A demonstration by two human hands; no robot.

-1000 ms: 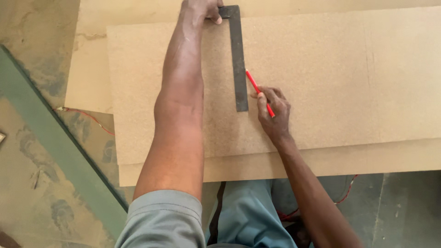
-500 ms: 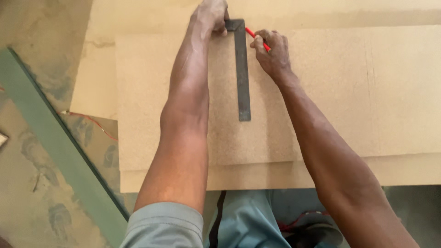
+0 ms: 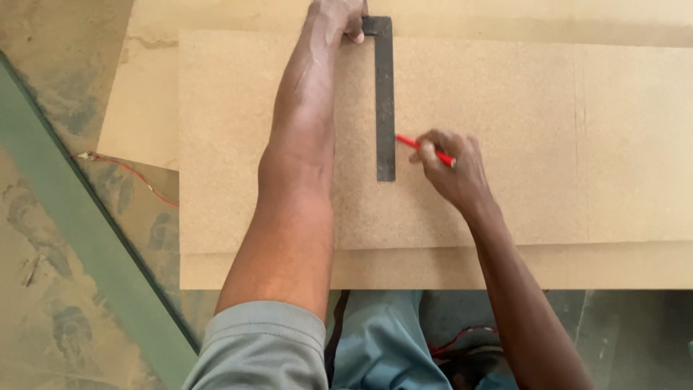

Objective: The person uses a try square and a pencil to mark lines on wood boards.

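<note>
Pressing down at 12 o'clock of the view, the left hand [image 3: 337, 17] is curled over the short arm of a dark metal L-shaped try square [image 3: 385, 101], fingertips on the metal, at the far edge of a pale brown particle-board sheet [image 3: 520, 130]; the long blade of the try square runs from there toward 6 o'clock, flat on the board. Just beside the blade's lower end, at its 3 o'clock side, the right hand [image 3: 453, 167] pinches a red pencil [image 3: 424, 149] between thumb and fingers, the tip pointing toward 10 o'clock and lying close against the blade edge. A second, similar board [image 3: 433, 267] shows beneath the first along its near edge. At 8 o'clock a green painted beam [image 3: 79, 217] crosses the dusty floor [image 3: 36, 318] diagonally, with a thin red wire [image 3: 130, 173] beside it
</note>
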